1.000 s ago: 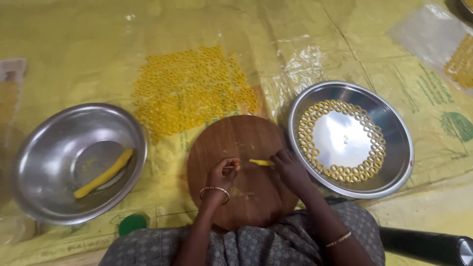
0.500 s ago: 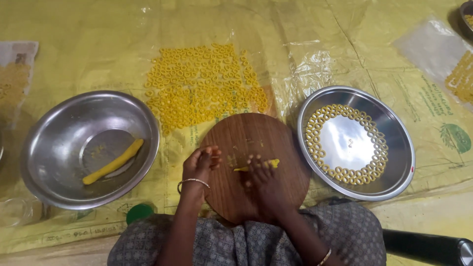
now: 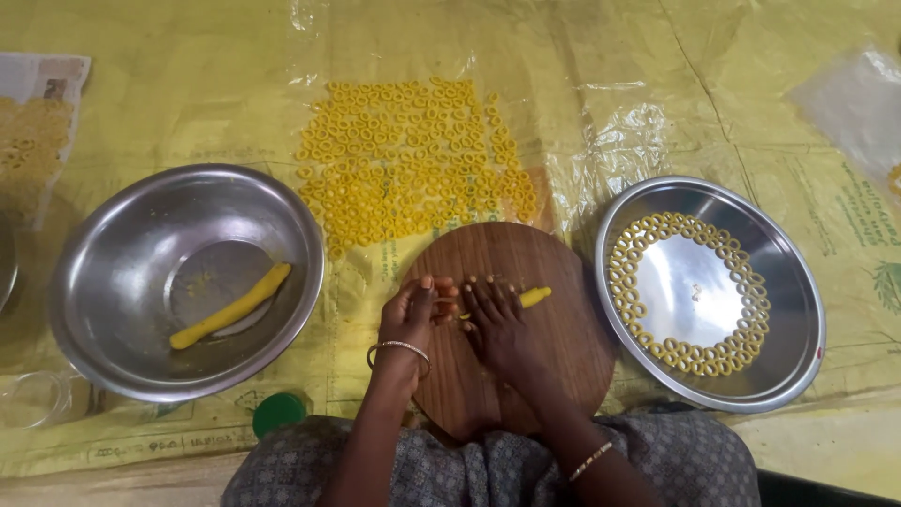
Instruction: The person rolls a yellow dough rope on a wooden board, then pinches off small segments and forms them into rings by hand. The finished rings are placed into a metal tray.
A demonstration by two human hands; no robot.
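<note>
On the round wooden board (image 3: pixel 511 329), the right hand (image 3: pixel 497 324) lies flat over a thin yellow dough rope (image 3: pixel 533 298) (soft, easily squashed, best pinched lightly at its free end), while the left hand (image 3: pixel 413 314) curls beside, fingertips touching it.

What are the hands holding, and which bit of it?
Both hands, left hand and right hand, press a thin yellow dough strip on the round wooden board; only its right end shows.
</note>
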